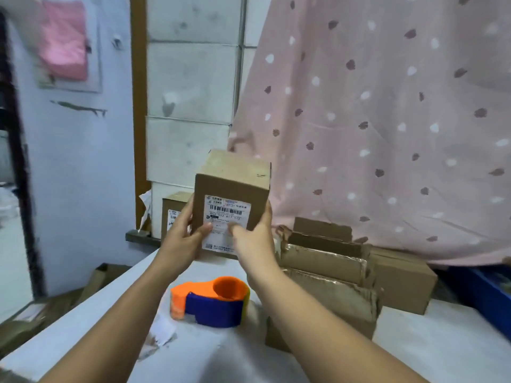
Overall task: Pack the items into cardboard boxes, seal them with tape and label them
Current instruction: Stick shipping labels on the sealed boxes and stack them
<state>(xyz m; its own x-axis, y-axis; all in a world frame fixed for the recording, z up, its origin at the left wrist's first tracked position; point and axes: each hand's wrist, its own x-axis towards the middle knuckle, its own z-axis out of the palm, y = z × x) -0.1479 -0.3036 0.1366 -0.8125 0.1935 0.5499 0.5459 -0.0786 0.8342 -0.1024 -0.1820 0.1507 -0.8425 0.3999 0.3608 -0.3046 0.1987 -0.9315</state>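
Handling: I judged the small brown cardboard box [232, 186] light and stiff-walled. Its smooth faces could slip, and its corners would dent under hard pressure.
Hold points: The opposite side walls, low down, suited it best.
Left hand [182, 239]: My fingers were clamped on the left wall, thumb pressing the label.
Right hand [255, 236]: My fingers were clamped on the right wall, thumb on the label.
Appearance: The box was closed and upright, with a white barcoded shipping label [225, 217] facing me.
Location: It stood between my hands at the far edge of the white surface [428, 341], beyond the orange-and-blue tape dispenser [213, 305]. I could not tell whether its base touched down.
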